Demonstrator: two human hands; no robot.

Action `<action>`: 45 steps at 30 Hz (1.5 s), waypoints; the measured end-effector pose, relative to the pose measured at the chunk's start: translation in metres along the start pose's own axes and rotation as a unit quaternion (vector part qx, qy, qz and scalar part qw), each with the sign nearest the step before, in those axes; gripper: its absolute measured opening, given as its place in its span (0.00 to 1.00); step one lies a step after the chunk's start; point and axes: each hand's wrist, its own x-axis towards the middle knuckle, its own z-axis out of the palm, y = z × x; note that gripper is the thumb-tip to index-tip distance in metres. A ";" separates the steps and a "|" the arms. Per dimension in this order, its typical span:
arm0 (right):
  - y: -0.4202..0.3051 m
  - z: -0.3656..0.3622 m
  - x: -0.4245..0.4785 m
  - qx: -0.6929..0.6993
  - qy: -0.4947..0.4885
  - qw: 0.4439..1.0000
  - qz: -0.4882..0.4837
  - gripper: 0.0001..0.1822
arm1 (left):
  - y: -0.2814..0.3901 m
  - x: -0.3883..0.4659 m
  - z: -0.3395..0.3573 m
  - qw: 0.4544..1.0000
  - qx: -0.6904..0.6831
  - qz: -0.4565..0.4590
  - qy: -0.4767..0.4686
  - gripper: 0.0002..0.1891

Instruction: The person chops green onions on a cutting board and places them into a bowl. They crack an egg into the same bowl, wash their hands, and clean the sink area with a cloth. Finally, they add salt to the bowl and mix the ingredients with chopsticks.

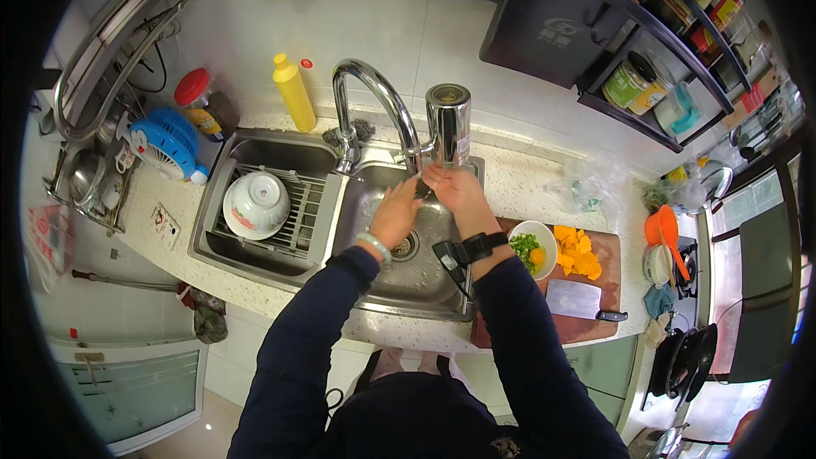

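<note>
Both hands are over the right basin of a stainless-steel double sink [427,277], beneath the spout of a chrome gooseneck faucet [373,73]. My left hand [395,213], with a pale bangle [375,245] at its wrist, is empty and reaches toward the spout. Close beside it, my right hand [458,188] is turned partly palm-up at the spout's end and holds nothing visible. A black strap with a small device [468,250] is on the right wrist. Water drops wet the basin around the drain [405,247]. A chrome faucet filter [449,127] stands just behind my right hand.
A white bowl [530,229] with chopped greens and egg yolk, orange chunks [579,254] and a cleaver [574,298] are on the cutting board [590,330]. An upturned bowl [258,201] lies on the left basin's rack [306,217]. A yellow bottle [295,95] and blue fan [164,143] stand behind.
</note>
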 end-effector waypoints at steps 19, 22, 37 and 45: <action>0.097 -0.060 -0.140 -0.530 0.014 0.843 -0.090 0.23 | -0.070 0.074 -0.041 0.708 -0.502 -0.497 -0.002 0.10; 0.110 -0.062 -0.149 -0.485 0.027 0.863 -0.137 0.23 | -0.077 0.057 -0.038 0.736 -0.491 -0.464 -0.039 0.23; 0.104 -0.027 -0.158 -0.555 0.073 0.780 -0.278 0.10 | -0.008 -0.101 -0.045 0.975 -0.136 -0.166 0.063 0.12; 0.135 -0.059 -0.137 -0.630 -0.121 0.722 -0.260 0.34 | -0.031 -0.131 -0.033 0.988 0.021 -0.097 -0.116 0.48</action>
